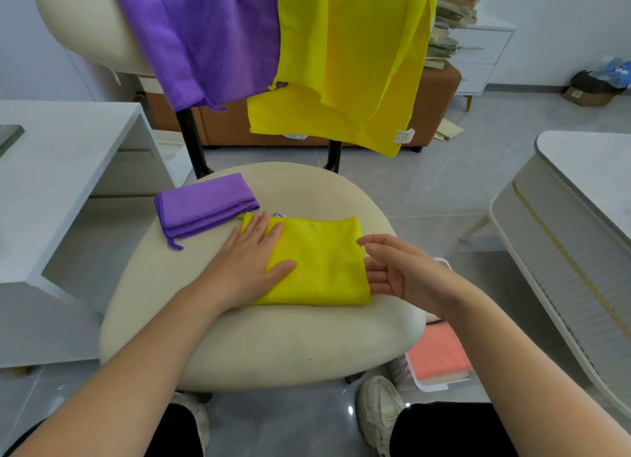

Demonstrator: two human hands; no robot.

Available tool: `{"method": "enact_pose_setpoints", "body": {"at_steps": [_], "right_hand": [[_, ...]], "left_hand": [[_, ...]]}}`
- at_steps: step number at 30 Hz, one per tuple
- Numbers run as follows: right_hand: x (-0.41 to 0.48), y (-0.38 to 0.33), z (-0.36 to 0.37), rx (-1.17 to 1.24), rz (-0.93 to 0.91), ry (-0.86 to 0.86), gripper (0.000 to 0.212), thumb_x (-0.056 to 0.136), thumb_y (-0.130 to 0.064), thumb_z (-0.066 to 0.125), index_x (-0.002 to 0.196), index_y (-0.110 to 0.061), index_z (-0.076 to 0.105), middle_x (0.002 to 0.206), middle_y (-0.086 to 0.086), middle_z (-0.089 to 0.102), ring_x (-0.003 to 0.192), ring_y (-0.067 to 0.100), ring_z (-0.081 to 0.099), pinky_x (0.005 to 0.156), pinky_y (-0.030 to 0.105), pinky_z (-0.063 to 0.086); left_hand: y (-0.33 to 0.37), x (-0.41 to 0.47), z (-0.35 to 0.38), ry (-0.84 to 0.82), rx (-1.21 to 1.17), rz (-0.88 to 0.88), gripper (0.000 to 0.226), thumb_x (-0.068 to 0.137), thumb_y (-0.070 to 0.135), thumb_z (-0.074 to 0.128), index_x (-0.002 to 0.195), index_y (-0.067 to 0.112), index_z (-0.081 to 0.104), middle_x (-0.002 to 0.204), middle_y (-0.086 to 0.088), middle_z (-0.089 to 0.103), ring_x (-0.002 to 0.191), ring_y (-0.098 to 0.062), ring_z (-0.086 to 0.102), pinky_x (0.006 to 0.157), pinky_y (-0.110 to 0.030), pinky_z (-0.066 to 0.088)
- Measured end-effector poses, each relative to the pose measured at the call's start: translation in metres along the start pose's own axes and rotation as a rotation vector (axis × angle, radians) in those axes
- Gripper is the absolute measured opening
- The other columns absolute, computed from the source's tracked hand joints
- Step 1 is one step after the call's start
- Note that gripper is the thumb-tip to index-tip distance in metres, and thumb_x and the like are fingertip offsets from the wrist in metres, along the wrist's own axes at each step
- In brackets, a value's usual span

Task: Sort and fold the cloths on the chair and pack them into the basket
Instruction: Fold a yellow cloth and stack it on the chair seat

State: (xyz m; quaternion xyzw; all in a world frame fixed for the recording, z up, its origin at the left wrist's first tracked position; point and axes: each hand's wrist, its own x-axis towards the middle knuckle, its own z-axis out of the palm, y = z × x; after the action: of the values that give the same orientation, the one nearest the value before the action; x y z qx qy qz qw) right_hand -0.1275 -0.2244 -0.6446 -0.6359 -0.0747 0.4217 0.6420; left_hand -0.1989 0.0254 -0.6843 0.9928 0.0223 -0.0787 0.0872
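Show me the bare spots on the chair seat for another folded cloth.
Bare: the front strip of the cream padded seat below the half-folded yellow cloth, and the back right, beyond that cloth and right of the folded purple cloth. Crowded: the middle, where both cloths nearly meet beside the left hand.

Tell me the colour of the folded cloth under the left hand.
Yellow. The folded cloth under the left hand shows best in the head view.

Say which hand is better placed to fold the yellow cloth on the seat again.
Likely the right hand: it is open at the right edge of the folded yellow cloth, free to lift that edge. The left hand lies flat on the cloth's left part, pinning it.
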Motion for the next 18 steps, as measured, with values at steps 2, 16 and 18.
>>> {"method": "enact_pose_setpoints", "body": {"at_steps": [2, 16, 18], "right_hand": [[-0.001, -0.003, 0.003, 0.083, 0.098, -0.105, 0.028, 0.087, -0.026, 0.059, 0.108, -0.007, 0.059, 0.092, 0.013, 0.067, 0.079, 0.024, 0.066, 0.072, 0.031, 0.056], [0.004, -0.004, 0.016, -0.264, 0.026, -0.189, 0.037, 0.076, -0.033, 0.075, 0.082, -0.008, 0.049, 0.058, -0.001, 0.047, 0.049, 0.007, 0.045, 0.044, 0.017, 0.034], [0.007, -0.003, 0.023, -0.343, -0.037, -0.146, 0.03, 0.08, -0.033, 0.068, 0.082, -0.009, 0.051, 0.054, -0.002, 0.046, 0.046, 0.008, 0.042, 0.044, 0.017, 0.032]], "left_hand": [[-0.001, 0.001, -0.001, -0.002, 0.006, 0.019, 0.107, 0.062, 0.077, -0.007, 0.152, 0.019, -0.002, 0.158, -0.004, -0.015, 0.145, -0.014, -0.015, 0.117, -0.034, -0.006], [-0.014, 0.005, -0.008, -0.033, -0.064, 0.189, 0.118, 0.054, 0.092, -0.014, 0.151, 0.028, 0.001, 0.158, 0.007, -0.012, 0.137, 0.003, -0.017, 0.115, -0.026, -0.008], [-0.015, 0.005, -0.008, -0.028, -0.082, 0.198, 0.115, 0.056, 0.091, -0.014, 0.151, 0.029, 0.002, 0.158, 0.009, -0.011, 0.134, 0.006, -0.017, 0.114, -0.025, -0.008]]}}
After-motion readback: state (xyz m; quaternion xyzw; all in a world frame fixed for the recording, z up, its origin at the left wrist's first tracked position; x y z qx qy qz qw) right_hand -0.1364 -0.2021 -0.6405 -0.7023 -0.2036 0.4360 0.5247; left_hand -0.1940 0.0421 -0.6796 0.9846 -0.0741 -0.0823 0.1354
